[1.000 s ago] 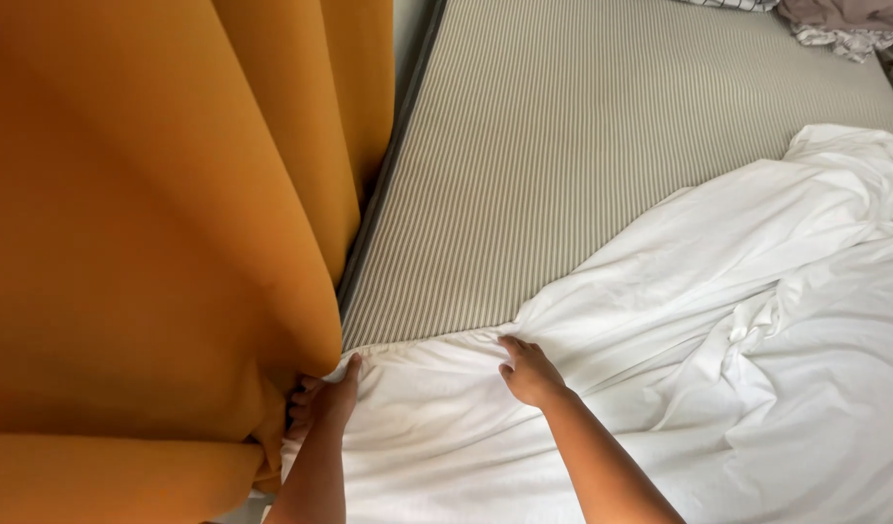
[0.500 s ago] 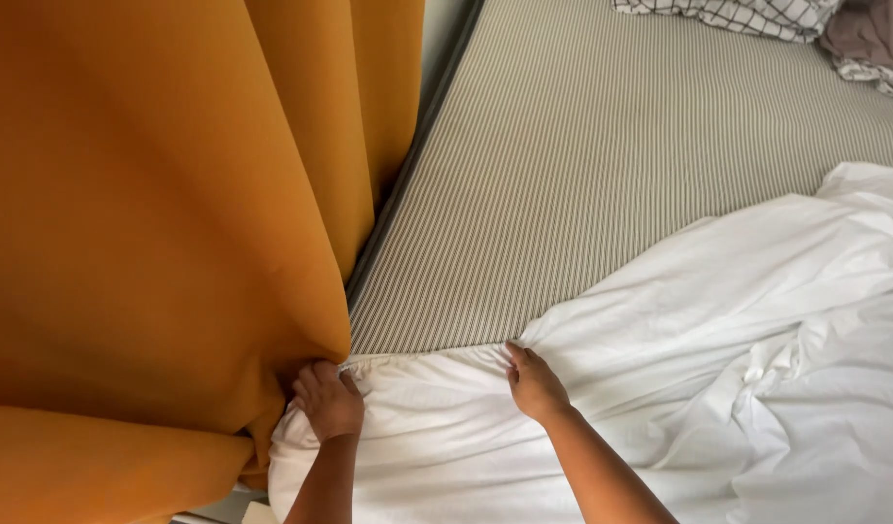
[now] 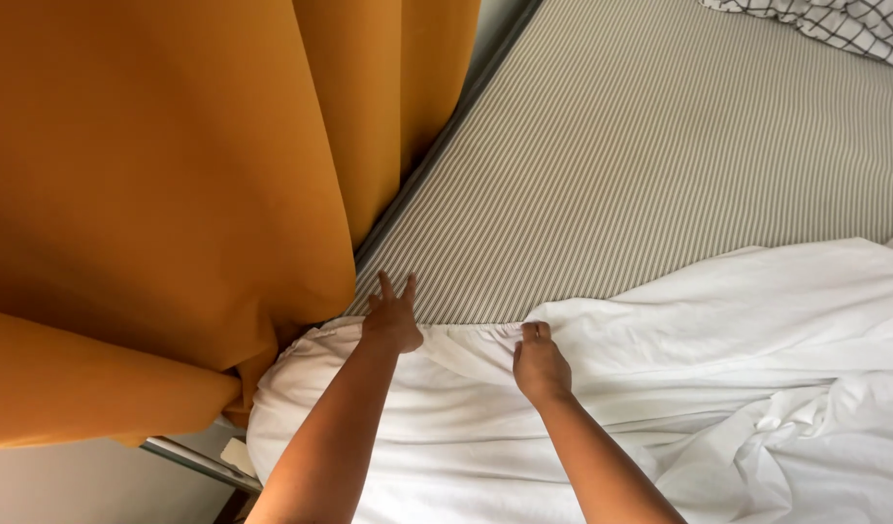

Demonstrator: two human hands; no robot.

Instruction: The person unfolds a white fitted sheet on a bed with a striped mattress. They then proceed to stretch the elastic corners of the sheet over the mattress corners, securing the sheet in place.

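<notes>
Here, one white sheet (image 3: 660,388) covers the corner of one striped mattress (image 3: 641,165). Left hand (image 3: 392,320) lies flat at the sheet's edge, fingers apart; right hand (image 3: 539,364) pinches that edge, fingers clamped on it.

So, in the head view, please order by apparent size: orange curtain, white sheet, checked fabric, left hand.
1. orange curtain, though it hangs nearer the camera
2. white sheet
3. checked fabric, cut off by the frame
4. left hand

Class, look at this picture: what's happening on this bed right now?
A person is working a white sheet along a striped mattress. The left hand lies flat, fingers spread, at the sheet's edge near the corner by an orange curtain. The right hand pinches that edge. Most of the mattress is uncovered, and the sheet is rumpled.
</notes>
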